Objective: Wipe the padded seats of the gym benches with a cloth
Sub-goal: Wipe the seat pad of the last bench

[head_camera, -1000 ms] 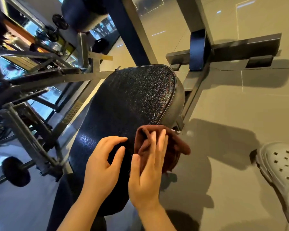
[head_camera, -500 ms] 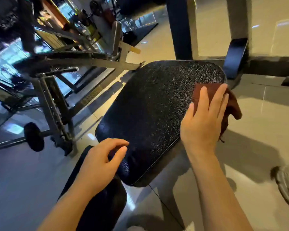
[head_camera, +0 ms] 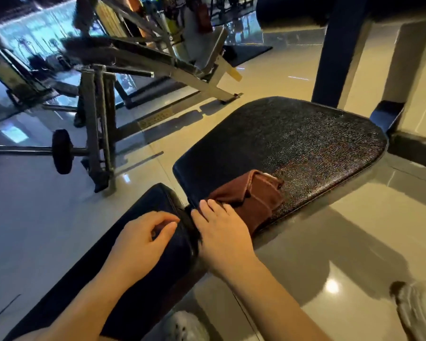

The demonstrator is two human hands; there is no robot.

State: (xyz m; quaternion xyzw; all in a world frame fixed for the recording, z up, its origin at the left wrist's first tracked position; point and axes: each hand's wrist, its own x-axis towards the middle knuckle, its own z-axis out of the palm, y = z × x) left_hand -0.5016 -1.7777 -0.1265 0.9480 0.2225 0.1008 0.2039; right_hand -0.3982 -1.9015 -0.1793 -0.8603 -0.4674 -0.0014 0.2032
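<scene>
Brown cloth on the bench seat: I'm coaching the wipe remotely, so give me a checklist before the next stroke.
1. Brown cloth lies on the seat pad: ok.
2. Right hand rests on the cloth's near end: ok.
3. Cloth spread flat: not ok, it is bunched and folded.
4. Left hand clear of the seat pad, resting on the back pad: ok.
5. Far part of the seat pad free of objects: ok.
6. Pad already clean: cannot tell.

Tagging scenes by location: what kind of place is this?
Almost certainly a gym. A black padded bench seat fills the foreground, a steel machine frame with a weight plate on a bar stands at left, and the floor is glossy tile. The right hand presses a brown cloth on the seat.
</scene>
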